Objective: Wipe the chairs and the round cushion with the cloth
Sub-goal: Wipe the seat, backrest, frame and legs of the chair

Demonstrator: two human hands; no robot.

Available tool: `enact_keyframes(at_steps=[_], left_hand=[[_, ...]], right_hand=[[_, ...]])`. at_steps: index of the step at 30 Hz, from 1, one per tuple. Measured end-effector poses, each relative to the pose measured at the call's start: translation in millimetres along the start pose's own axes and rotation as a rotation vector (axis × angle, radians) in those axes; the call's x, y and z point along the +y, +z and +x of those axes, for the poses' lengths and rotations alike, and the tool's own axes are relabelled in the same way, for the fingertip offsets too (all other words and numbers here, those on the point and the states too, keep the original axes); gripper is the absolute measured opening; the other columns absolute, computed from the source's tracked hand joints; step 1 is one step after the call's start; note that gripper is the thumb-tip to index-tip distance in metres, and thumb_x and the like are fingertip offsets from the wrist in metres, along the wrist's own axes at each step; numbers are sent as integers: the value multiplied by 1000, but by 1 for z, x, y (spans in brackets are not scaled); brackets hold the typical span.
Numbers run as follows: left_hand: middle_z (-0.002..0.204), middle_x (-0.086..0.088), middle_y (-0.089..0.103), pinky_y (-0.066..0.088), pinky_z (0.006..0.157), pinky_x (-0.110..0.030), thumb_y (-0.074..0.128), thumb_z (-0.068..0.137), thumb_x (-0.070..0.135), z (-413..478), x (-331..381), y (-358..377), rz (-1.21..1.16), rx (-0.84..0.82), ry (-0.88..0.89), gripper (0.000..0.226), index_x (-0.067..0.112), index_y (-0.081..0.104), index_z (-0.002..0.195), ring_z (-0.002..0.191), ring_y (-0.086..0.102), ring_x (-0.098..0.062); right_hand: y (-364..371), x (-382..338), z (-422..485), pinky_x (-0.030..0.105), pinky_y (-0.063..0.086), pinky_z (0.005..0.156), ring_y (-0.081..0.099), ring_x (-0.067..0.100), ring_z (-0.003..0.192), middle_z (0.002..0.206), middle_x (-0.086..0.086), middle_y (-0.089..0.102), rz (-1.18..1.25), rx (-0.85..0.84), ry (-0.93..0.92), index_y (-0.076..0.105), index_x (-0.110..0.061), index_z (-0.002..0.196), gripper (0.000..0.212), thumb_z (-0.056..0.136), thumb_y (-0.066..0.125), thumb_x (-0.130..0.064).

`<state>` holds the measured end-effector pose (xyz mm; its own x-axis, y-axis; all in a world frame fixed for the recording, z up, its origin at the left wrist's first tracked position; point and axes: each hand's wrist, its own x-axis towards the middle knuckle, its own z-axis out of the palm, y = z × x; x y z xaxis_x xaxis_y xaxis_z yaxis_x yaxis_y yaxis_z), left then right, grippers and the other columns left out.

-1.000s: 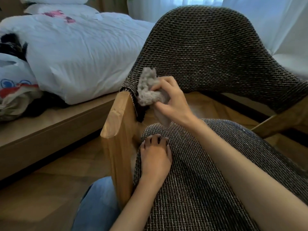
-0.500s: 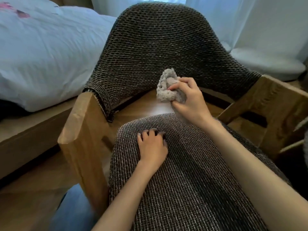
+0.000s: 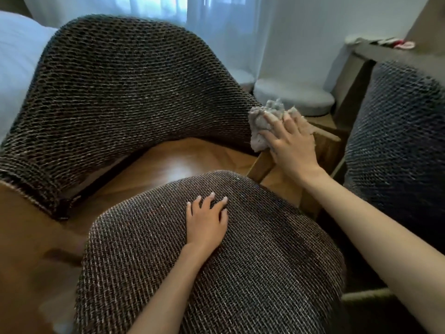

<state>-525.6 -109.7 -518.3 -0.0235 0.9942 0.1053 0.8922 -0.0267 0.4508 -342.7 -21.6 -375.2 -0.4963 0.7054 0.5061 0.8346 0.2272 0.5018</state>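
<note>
The cloth (image 3: 261,125), a pale grey crumpled rag, lies bunched on the back end of the right wooden armrest (image 3: 328,137) of the near chair (image 3: 120,92), right where the dark woven backrest meets the wood. The right hand (image 3: 292,147) is laid flat on top of it, palm down. Its fingers are nearly straight and spread, with the thumb stretched out across the cloth's lower edge. It presses the cloth onto the armrest rather than closing round it, and folds of cloth stick out past the fingertips. The right forearm reaches in from the lower right, over the gap between the two chairs.

The left hand (image 3: 207,224) rests palm down on the seat cushion (image 3: 216,285) near its rear edge. Its fingers are relaxed and slightly fanned, and it holds nothing. Its forearm runs up the middle of the seat.

The round cushion (image 3: 295,96), pale and flat, lies on the floor by the white curtain (image 3: 240,32), beyond the armrest and apart from the cloth. A second chair (image 3: 397,145) with the same dark weave stands just to the right. Wooden floor (image 3: 168,160) shows between seat and backrest. A white bed (image 3: 14,59) sits at the far left.
</note>
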Motion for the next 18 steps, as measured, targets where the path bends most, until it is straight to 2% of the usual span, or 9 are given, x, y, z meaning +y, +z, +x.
enact_keyframes(at_steps=[2, 4, 7, 9, 11, 12, 14, 16, 18], left_hand=[[157, 5, 24, -1, 118, -43, 27, 101, 44, 0, -6, 0, 9, -11, 22, 43, 43, 33, 143, 145, 13, -23], [157, 5, 23, -1, 118, -43, 25, 101, 45, 0, -7, 0, 21, -10, 29, 44, 43, 32, 144, 145, 12, -23], [157, 5, 23, -1, 118, -43, 25, 101, 44, -2, -7, 2, 34, 7, 39, 44, 43, 30, 145, 146, 12, -23], [157, 5, 23, -1, 118, -42, 24, 101, 44, -2, -8, 2, 40, 14, 47, 44, 43, 30, 145, 146, 12, -22], [157, 4, 24, -1, 118, -41, 25, 101, 43, -3, -9, 2, 31, 20, 54, 44, 42, 31, 145, 145, 13, -22], [156, 4, 25, 0, 119, -41, 26, 101, 43, -4, -9, 2, 24, 24, 57, 44, 41, 32, 144, 145, 14, -22], [156, 3, 27, 2, 119, -41, 28, 101, 42, -4, -10, 2, 20, 29, 62, 43, 40, 34, 144, 145, 16, -23], [156, 3, 27, 4, 119, -42, 29, 101, 42, -4, -11, 2, 30, 36, 66, 43, 40, 34, 144, 145, 16, -23], [156, 3, 27, 3, 119, -42, 28, 101, 42, -3, -11, 2, 37, 36, 64, 44, 40, 34, 144, 145, 16, -23]], right_hand=[[11, -6, -3, 57, 32, 108, 53, 42, 121, 136, 13, 55, -40, 61, -8, 64, -12, 123, 36, 87, 59, -13], [22, -13, -12, 53, 34, 107, 56, 39, 119, 132, 11, 58, -55, 58, -59, 63, -11, 124, 39, 88, 50, -13], [39, -25, -30, 45, 34, 109, 55, 34, 120, 127, 13, 61, -5, -109, -196, 63, -4, 122, 42, 88, 40, -12], [50, -32, -43, 31, 15, 118, 38, 29, 135, 141, 13, 47, 61, -341, -306, 52, -2, 132, 40, 97, 37, -14], [53, -32, -47, 24, 6, 118, 28, 24, 139, 145, 10, 40, 131, -398, -380, 48, -4, 134, 37, 101, 36, -15], [49, -32, -47, 28, 13, 118, 35, 25, 136, 141, 9, 46, 161, -377, -352, 54, -4, 129, 34, 99, 41, -15], [36, -24, -42, 41, 34, 111, 53, 31, 122, 126, 10, 60, 170, -183, -274, 66, -4, 114, 29, 91, 52, -14], [21, -6, -35, 49, 38, 108, 57, 35, 117, 123, 12, 63, 93, -15, -200, 66, -4, 116, 33, 88, 50, -13], [9, 10, -31, 50, 36, 109, 55, 36, 119, 128, 12, 60, 58, 80, -128, 62, -6, 124, 38, 90, 48, -12]])
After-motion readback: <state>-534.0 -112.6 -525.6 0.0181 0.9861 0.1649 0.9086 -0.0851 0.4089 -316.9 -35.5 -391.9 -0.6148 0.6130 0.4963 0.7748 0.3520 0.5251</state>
